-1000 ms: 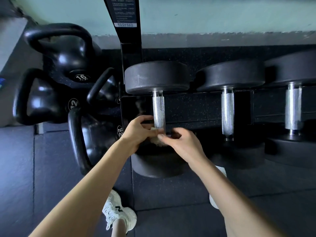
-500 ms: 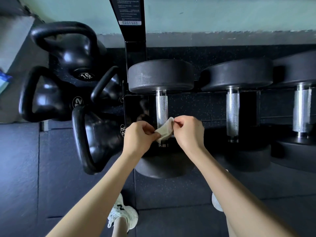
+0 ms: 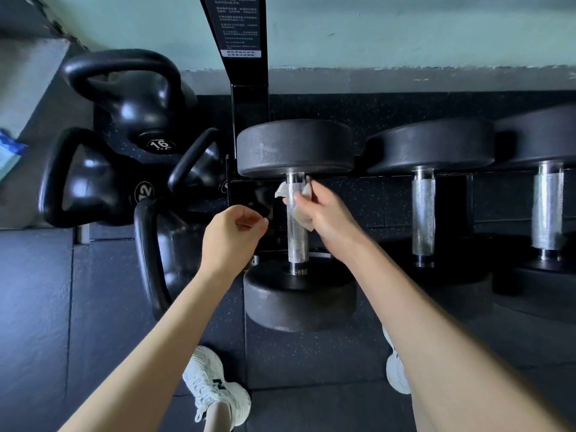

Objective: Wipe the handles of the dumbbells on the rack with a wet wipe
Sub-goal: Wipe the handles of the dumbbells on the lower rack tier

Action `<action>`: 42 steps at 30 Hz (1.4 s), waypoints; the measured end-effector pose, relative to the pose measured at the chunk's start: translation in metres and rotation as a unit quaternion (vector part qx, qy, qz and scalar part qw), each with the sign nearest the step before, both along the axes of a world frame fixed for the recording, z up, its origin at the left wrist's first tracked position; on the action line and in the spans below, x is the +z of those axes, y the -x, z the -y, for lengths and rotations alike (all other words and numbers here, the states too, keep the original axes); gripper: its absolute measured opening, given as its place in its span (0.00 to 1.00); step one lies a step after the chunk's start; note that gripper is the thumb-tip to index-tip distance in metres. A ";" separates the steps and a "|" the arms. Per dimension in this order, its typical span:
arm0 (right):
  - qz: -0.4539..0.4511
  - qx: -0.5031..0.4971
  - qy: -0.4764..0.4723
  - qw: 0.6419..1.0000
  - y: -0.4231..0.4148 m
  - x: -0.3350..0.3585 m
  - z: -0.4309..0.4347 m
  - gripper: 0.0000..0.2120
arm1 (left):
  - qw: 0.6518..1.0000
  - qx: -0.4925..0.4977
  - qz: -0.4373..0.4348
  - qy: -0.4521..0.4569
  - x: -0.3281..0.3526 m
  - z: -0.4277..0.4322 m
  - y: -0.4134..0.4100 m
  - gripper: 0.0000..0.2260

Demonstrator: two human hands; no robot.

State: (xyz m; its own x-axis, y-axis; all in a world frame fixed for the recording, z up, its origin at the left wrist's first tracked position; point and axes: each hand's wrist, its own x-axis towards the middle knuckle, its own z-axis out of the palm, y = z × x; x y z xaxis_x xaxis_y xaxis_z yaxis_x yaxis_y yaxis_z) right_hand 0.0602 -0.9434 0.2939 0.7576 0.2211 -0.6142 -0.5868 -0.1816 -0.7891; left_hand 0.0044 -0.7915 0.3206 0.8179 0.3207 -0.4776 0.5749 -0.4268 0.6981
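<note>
Three black dumbbells lie on the rack (image 3: 386,176) with knurled steel handles running toward me. At the upper end of the leftmost dumbbell's handle (image 3: 297,238), my right hand (image 3: 327,216) grips the pale wet wipe (image 3: 282,191) wrapped around the bar. The wipe's corners stick out on both sides of the handle. My left hand (image 3: 232,235) hovers just left of that handle, fingers loosely curled, holding nothing. The middle dumbbell's handle (image 3: 423,213) and the right dumbbell's handle (image 3: 547,207) stand bare.
Several black kettlebells (image 3: 131,98) crowd the floor to the left of the rack. The rack's black upright post (image 3: 246,57) rises behind the leftmost dumbbell against a pale green wall. A blue packet (image 3: 9,154) lies at the far left edge. My white shoes (image 3: 218,388) stand on the dark floor mat.
Both hands held the wipe low beside the handle. My left hand has let go and drawn back left, while my right hand carried the wipe up and wrapped it round the handle's top.
</note>
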 end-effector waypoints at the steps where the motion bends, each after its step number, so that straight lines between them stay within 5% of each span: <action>1: -0.007 0.025 -0.009 1.000 0.005 0.000 0.002 0.05 | 1.000 0.004 0.003 -0.006 -0.001 -0.001 0.000 0.07; 4: 0.002 0.051 0.001 0.999 0.013 -0.004 0.003 0.22 | 1.000 0.007 0.000 -0.011 -0.001 0.000 0.002 0.09; 6: 0.024 0.055 0.026 0.998 0.016 -0.004 0.001 0.24 | 1.000 0.002 -0.006 -0.009 -0.002 0.002 0.006 0.09; 13: -0.008 0.155 0.103 0.983 0.031 0.000 0.014 0.12 | 1.000 0.020 -0.011 -0.021 0.003 0.003 0.015 0.05; 16: -0.021 0.198 0.124 0.972 0.034 0.003 0.019 0.14 | 1.000 0.010 -0.005 -0.006 0.007 0.007 0.015 0.04; 21: -0.020 0.300 0.213 0.930 0.041 0.004 0.027 0.08 | 1.000 0.009 0.014 0.014 0.020 0.016 0.014 0.02; 24: -0.013 0.290 0.226 0.930 0.044 0.017 0.031 0.18 | 1.000 0.008 0.023 0.018 0.034 0.021 0.014 0.03; 31: 0.057 0.179 0.183 0.965 0.062 0.098 0.077 0.04 | 0.999 -0.013 0.026 -0.033 0.098 0.046 0.022 0.04; 33: 0.059 0.162 0.190 0.966 0.065 0.131 0.105 0.07 | 0.998 -0.018 0.027 -0.045 0.128 0.065 0.027 0.03; 36: 0.075 0.164 0.225 0.958 0.068 0.181 0.161 0.13 | 0.998 -0.026 0.019 -0.055 0.174 0.109 0.032 0.02; 42: 0.117 0.151 0.299 0.935 0.076 0.277 0.287 0.05 | 0.995 -0.068 0.064 -0.046 0.267 0.217 0.019 0.03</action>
State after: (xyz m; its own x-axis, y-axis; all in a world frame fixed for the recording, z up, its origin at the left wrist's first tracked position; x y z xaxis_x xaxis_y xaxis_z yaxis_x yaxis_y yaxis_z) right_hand -0.0153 -1.2308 0.5707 0.8451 0.1174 -0.5216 -0.2607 -0.7613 -0.5937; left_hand -0.0146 -1.0087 0.5872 0.9087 0.2408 -0.3410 0.4171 -0.5602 0.7157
